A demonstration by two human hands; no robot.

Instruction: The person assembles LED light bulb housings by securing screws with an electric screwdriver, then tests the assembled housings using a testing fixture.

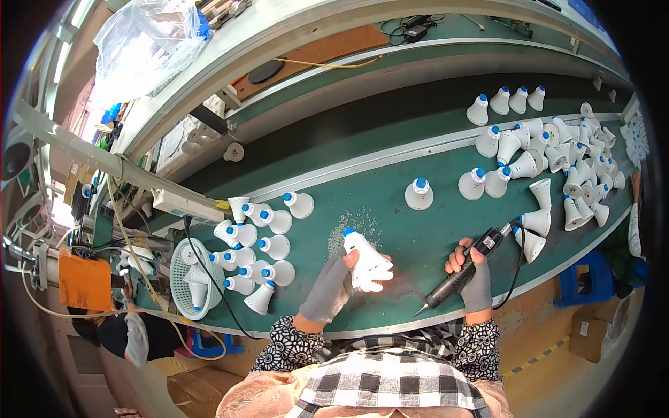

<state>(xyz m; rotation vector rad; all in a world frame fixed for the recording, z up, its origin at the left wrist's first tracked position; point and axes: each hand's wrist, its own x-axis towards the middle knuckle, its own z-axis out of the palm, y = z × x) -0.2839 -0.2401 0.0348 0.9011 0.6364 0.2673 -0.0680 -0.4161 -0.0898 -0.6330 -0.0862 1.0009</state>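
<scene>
At far left, well apart from the left grip, a person (143, 334) in dark clothing showed beyond an orange panel (84, 279). Nearer, a pale green basket (175, 282) held white cones, and to its right a group of blue-tipped cones (277, 246) covered the table (313, 209), some upright, others lying down.

The left grip (327, 292), in a grey glove with bare fingertips, was closed on 1 white housing (365, 259), held tilted above the table near its front edge, blue tip up and leftward. Small loose bits (341, 237) lay scattered just beyond that grip.

Between the 2 grips but farther out, 1 lone cone (419, 196) stood upright. The right grip (477, 279), gloved likewise, was closed around a black powered driver (460, 280); its bit slanted down and leftward, apart from the housing. A black cord (519, 268) ran from its upper end.

Right of that grip, 3 bare-looking cones (536, 221) lay close together. Farther out, 4 cones (500, 102) stood beyond a pale rail (376, 164), and a dense heap (582, 164) filled the table's right end.
</scene>
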